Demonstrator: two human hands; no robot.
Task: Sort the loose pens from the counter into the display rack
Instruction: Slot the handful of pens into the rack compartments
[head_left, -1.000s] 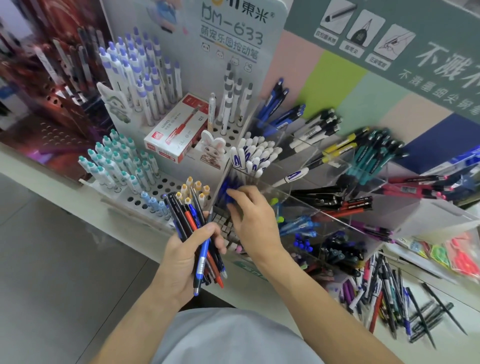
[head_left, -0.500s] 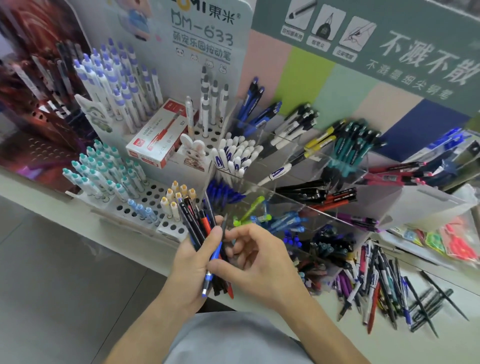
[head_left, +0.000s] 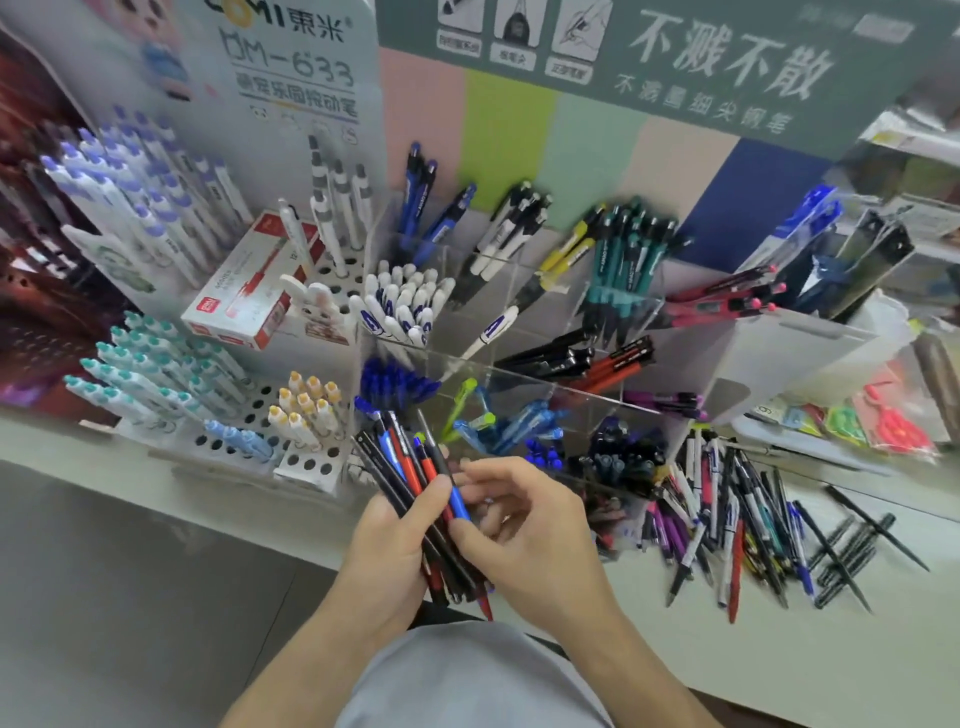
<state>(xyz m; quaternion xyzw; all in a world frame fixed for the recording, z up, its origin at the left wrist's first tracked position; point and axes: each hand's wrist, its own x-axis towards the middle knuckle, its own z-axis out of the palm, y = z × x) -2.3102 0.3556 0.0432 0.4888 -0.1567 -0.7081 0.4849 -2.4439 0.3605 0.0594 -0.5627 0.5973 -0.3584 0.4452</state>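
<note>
at far left, a perforated white stand (head_left: 218, 441) on the table (head_left: 779, 649) carries upright teal-capped, purple-capped and yellow-capped pens; a red-and-white pen box (head_left: 244, 291) lies on it. next to the right, the left hand (head_left: 387, 540) is clamped around a mixed bundle of pens (head_left: 415, 499) — black, red and blue barrels fanned upward in front of the rack. the right hand (head_left: 524, 525) is together with the left, its thumb and fingertips pinching one blue-barrelled pen (head_left: 458, 501) in that bundle; judged from the grip, a pen is being singled out for placement. behind the hands stands the clear display rack (head_left: 519, 364), its compartments already holding grouped stock: white-capped pens, dark blue pens, black-and-white pens, teal pens, black and red pens, light blue and green pens. further right, a loose pile of pens (head_left: 727, 519) lies unsorted on the table, with several thin black pens (head_left: 852, 540) scattered just beyond it. progress estimate: partial — many compartments are filled, but the held bundle and the whole pile remain to be sorted. limits of view: the lower front compartments are partly screened by the hands and by glare on the clear walls; the bundle's lower ends are hidden in the left palm; the exact pen count cannot be read; the far-right shelf is blurred.
</note>
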